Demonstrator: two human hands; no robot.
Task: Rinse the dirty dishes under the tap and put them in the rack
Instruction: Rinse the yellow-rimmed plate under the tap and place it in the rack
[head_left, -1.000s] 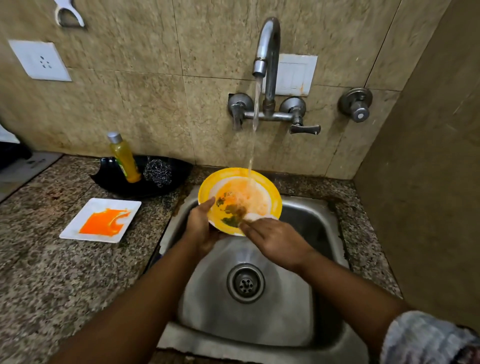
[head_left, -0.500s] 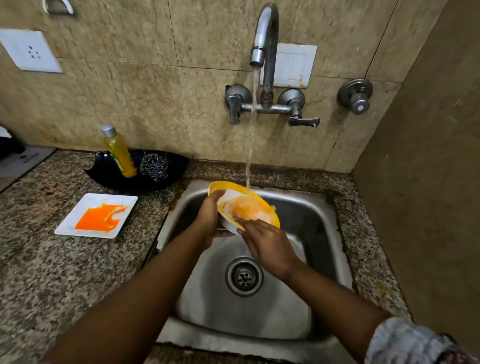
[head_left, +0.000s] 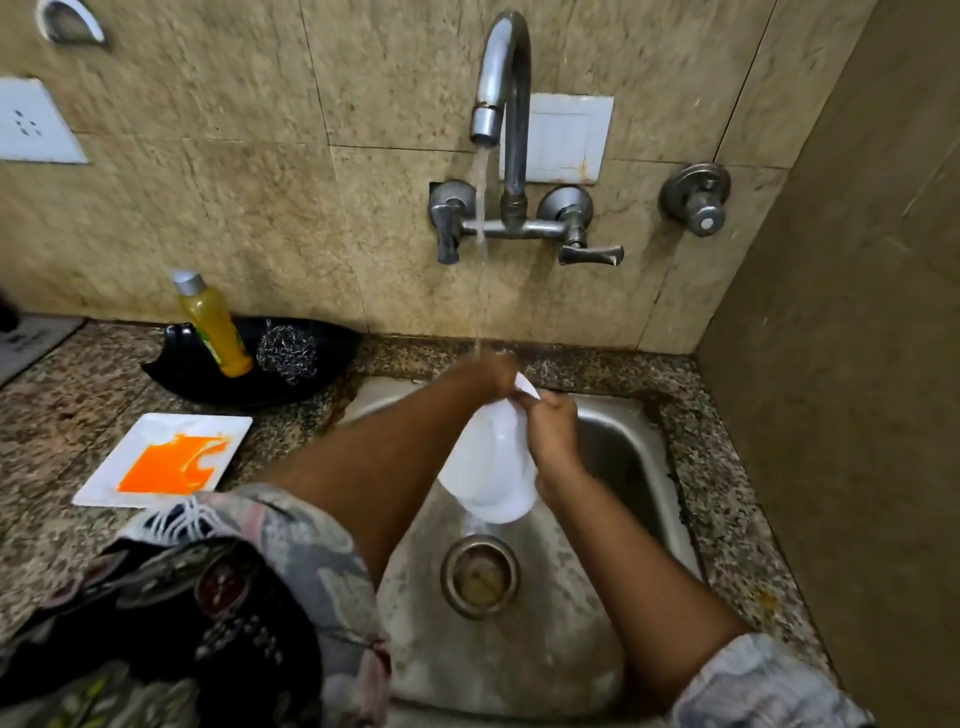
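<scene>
The round yellow plastic plate (head_left: 488, 467) has been flipped, its white underside now facing the camera, tilted steeply; the left hand (head_left: 488, 371) moved up to its top edge, under the water stream.

Steel sink (head_left: 613, 431), brushed and dull, streaked wet, with a tarnished metal drain ring (head_left: 480, 577). The tap (head_left: 506, 119) above is grey metal with a soft, worn sheen. The plate (head_left: 488, 467) shows a smooth white underside, looks like plastic. The counter (head_left: 62, 415) is speckled granite, polished stone. Wall tiles (head_left: 249, 218) are mottled beige, low gloss. A glossy black tray (head_left: 182, 364) holds a shiny wire scourer (head_left: 287, 351) and a clear plastic bottle (head_left: 213, 325). The sleeve (head_left: 270, 571) is printed cloth.
</scene>
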